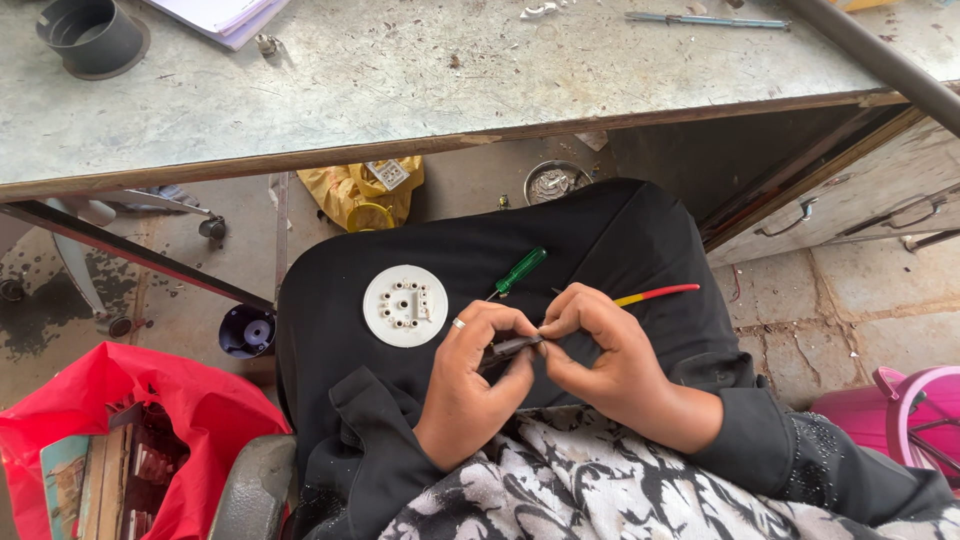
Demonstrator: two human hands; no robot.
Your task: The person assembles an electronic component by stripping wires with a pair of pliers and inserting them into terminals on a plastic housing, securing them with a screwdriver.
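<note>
Head view, looking down onto a lap covered in black cloth (600, 240). Left hand (475, 385) curled, ring on one finger, fingertips pinching a small dark tool (510, 347) at its near end. Right hand (610, 360) curled likewise, thumb and forefinger pressed onto the same tool from the right, fingertips of both hands nearly touching. Red and yellow wire (657, 293) running out to the right from behind the right hand, lying on the cloth; whether gripped, cannot tell. Green-handled screwdriver (520, 271) just beyond the left hand, resting tilted on the lap, untouched. White round plate with small holes (405, 305) lying flat to the left of the hands, near but apart. Grey scratched table (400, 80) across the far side, with a dark round pipe fitting (90, 35) at its far left corner. Red bag (120, 420) on the floor at near left; yellow bag (355, 190) under the table edge; pink bucket (915, 410) at near right.
</note>
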